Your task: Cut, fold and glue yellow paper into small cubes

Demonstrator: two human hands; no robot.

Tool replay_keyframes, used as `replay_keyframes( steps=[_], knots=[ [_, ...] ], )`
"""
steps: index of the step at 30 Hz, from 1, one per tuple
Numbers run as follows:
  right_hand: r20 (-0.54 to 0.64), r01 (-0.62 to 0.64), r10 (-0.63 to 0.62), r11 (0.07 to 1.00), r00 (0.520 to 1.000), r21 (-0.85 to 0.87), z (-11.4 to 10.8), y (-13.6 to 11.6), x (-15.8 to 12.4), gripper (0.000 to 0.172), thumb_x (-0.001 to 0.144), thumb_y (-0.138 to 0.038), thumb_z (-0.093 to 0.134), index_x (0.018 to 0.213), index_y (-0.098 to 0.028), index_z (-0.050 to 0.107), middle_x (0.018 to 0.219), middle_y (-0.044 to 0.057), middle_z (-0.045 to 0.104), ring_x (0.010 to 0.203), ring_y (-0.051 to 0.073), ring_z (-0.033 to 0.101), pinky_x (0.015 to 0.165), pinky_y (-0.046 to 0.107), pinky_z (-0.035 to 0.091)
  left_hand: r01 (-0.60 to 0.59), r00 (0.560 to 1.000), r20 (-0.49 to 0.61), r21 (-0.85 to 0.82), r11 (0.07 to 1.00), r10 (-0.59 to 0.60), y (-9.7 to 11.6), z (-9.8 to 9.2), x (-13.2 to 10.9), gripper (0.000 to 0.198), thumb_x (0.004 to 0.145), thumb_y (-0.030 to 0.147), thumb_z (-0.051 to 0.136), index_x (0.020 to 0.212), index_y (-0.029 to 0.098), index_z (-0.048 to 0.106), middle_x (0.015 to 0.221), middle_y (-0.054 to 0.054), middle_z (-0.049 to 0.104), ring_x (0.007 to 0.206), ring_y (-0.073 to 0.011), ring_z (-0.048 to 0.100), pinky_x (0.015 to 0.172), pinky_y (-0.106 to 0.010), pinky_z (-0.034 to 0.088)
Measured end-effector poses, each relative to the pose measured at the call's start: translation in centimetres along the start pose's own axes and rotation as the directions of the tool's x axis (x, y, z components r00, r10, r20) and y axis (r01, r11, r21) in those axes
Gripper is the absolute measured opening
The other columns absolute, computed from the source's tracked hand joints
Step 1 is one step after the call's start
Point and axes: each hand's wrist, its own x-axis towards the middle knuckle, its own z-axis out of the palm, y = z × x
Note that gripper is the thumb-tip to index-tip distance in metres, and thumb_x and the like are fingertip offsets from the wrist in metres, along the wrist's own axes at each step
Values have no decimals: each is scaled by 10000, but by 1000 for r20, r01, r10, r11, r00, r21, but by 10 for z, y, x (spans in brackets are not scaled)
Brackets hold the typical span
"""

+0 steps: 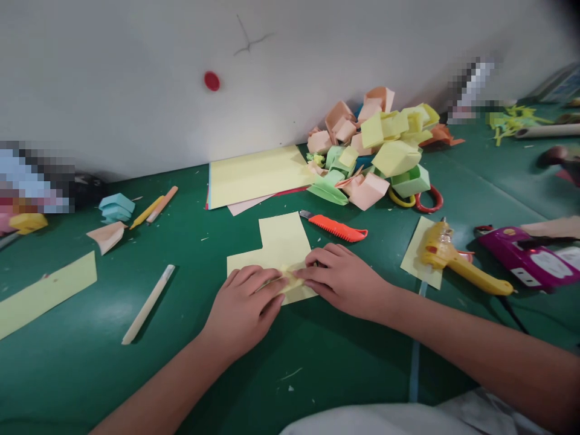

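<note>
A pale yellow paper piece with a notched, stepped outline lies on the green table in front of me. My left hand bends over its lower left part, fingertips and thumb closed on the paper near the middle. From the other side my right hand meets it, its fingers pinched on the same paper. A small raised bit of yellow paper shows between the two sets of fingertips; its exact shape is partly hidden. Just beyond my right hand lies an orange utility knife, its blade end touching or near the paper's upper corner.
Folded paper boxes are heaped at the back by the white wall, beside stacked paper sheets. Scissors, a yellow glue gun and a purple power strip lie rightward. Leftward are a rolled paper tube and a paper strip.
</note>
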Motion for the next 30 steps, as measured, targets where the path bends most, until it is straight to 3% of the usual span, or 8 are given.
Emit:
replay_keyframes(
  steps=[11,21,30],
  knots=[
    [22,49,-48,998,999,-31,0,2,0,390,1006,-175,470,1290,-346,675,1012,59,615,854,194,471,789,353,404,-37,999,2,52,998,37,1,-2,-1,269,999,239,515,1180,231,714,1138,-57,745,1051,-266,645,836,-428,514],
    [10,48,-47,998,999,-50,-1,0,0,335,1031,-259,459,1252,-327,702,1012,70,623,849,192,483,802,357,412,-38,999,29,63,997,36,0,-3,-2,284,1008,250,505,1213,244,702,1166,-51,737,1063,-263,639,845,-430,504],
    [58,106,-100,988,993,-109,-3,3,0,403,987,-187,523,1320,-374,653,1081,68,623,917,208,504,809,365,403,-104,990,103,126,987,91,1,-8,-4,289,1000,286,530,1245,232,673,1214,-78,707,1119,-291,609,883,-444,473]
  ],
)
